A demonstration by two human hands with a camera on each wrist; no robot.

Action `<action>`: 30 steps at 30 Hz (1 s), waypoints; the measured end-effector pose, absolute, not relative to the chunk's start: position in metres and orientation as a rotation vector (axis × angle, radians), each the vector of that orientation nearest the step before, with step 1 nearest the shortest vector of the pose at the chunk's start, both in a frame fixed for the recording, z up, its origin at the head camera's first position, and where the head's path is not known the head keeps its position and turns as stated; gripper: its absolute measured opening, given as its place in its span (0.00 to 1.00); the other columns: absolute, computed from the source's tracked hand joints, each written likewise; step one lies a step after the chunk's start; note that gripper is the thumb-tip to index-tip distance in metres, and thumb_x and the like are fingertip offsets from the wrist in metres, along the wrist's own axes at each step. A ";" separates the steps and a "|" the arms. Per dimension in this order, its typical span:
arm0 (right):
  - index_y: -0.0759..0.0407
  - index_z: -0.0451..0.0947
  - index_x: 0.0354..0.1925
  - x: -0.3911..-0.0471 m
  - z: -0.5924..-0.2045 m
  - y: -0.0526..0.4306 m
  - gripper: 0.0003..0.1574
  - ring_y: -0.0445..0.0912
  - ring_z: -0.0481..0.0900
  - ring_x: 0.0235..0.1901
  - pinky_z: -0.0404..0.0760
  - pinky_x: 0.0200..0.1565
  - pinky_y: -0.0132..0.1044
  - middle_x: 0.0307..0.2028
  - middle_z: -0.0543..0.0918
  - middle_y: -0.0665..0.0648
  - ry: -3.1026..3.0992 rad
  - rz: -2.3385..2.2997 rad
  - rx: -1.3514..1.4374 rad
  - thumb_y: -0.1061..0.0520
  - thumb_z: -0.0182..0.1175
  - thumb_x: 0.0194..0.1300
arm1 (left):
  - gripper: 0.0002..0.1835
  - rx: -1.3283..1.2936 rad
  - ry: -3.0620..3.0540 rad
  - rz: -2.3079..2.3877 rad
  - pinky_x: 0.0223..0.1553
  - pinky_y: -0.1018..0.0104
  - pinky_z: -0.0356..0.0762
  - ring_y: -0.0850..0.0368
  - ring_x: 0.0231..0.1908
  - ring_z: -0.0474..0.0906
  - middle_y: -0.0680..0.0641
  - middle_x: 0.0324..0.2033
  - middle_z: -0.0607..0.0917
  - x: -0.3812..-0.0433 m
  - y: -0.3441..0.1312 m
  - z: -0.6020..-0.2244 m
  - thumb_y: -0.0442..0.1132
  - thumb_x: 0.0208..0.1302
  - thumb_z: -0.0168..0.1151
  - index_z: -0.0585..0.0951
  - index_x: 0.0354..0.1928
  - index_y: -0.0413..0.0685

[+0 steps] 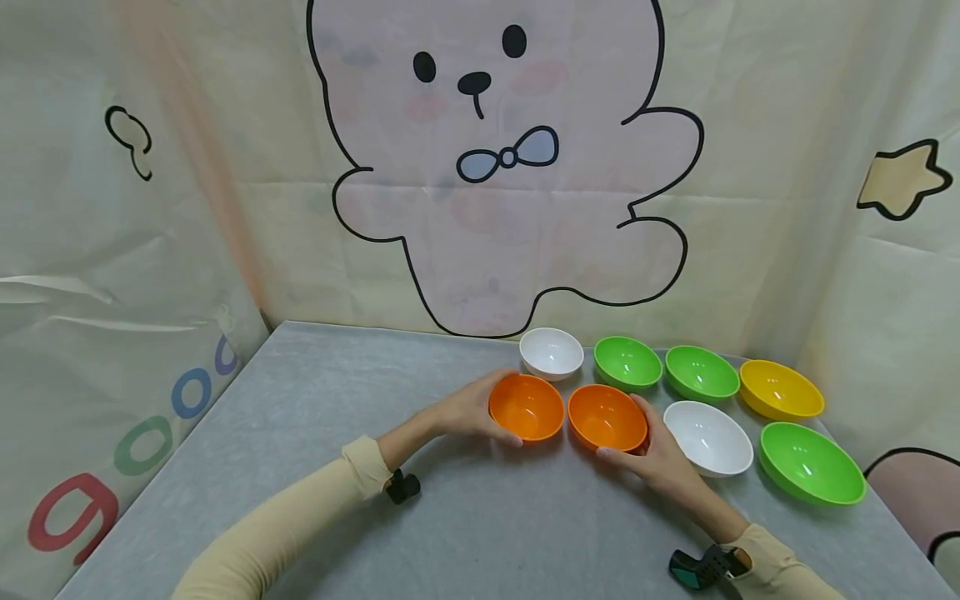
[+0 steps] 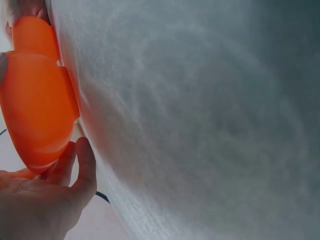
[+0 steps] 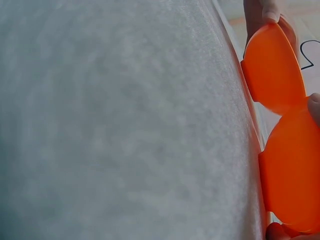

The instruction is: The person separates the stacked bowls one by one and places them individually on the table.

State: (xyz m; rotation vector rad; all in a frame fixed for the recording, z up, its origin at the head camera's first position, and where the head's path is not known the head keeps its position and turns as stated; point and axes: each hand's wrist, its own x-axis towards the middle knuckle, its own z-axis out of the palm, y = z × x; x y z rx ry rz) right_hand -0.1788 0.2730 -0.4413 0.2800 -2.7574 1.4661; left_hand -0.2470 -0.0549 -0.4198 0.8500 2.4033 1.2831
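Note:
Two orange bowls stand side by side on the grey table, their rims close together. My left hand [image 1: 480, 408] grips the left orange bowl [image 1: 527, 407] from its left side, thumb near the front rim. Around the right side of the right orange bowl [image 1: 606, 417] curls my right hand [image 1: 656, 450], with its thumb at the front. In the left wrist view, fingers [image 2: 86, 162] of the left hand lie by the bowl's side. The right wrist view shows the right-hand bowl [image 3: 292, 165] close up, and the left hand [image 3: 262, 12] beyond it.
Behind the orange bowls are a white bowl [image 1: 552, 353] and a green bowl [image 1: 627, 363]. Farther right stand another green bowl [image 1: 702, 372], a yellow bowl [image 1: 782, 389], a second white bowl [image 1: 708, 438] and a large green bowl [image 1: 812, 462]. A printed curtain [image 1: 262, 208] borders the table [image 1: 337, 367].

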 end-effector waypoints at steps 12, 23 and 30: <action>0.65 0.45 0.78 -0.179 -0.441 0.273 0.67 0.63 0.65 0.65 0.71 0.61 0.58 0.69 0.63 0.69 -2.757 1.487 0.278 0.46 0.76 0.59 | 0.55 0.860 2.422 1.226 0.59 0.62 0.72 0.57 0.59 0.70 0.50 0.64 0.72 -0.249 -0.052 -0.422 0.49 0.50 0.83 0.60 0.76 0.46; 0.66 0.44 0.78 -0.179 -0.440 0.273 0.68 0.63 0.65 0.65 0.71 0.61 0.59 0.70 0.62 0.69 -2.763 1.485 0.271 0.45 0.76 0.59 | 0.56 0.804 2.384 1.231 0.62 0.58 0.69 0.55 0.61 0.68 0.49 0.67 0.70 -0.248 -0.053 -0.420 0.48 0.52 0.82 0.58 0.77 0.47; 0.67 0.43 0.78 -0.179 -0.439 0.274 0.69 0.64 0.64 0.66 0.70 0.61 0.58 0.70 0.62 0.70 -2.760 1.495 0.270 0.46 0.77 0.58 | 0.57 0.786 2.365 1.258 0.64 0.54 0.68 0.53 0.64 0.67 0.47 0.70 0.67 -0.248 -0.054 -0.421 0.46 0.54 0.80 0.55 0.78 0.44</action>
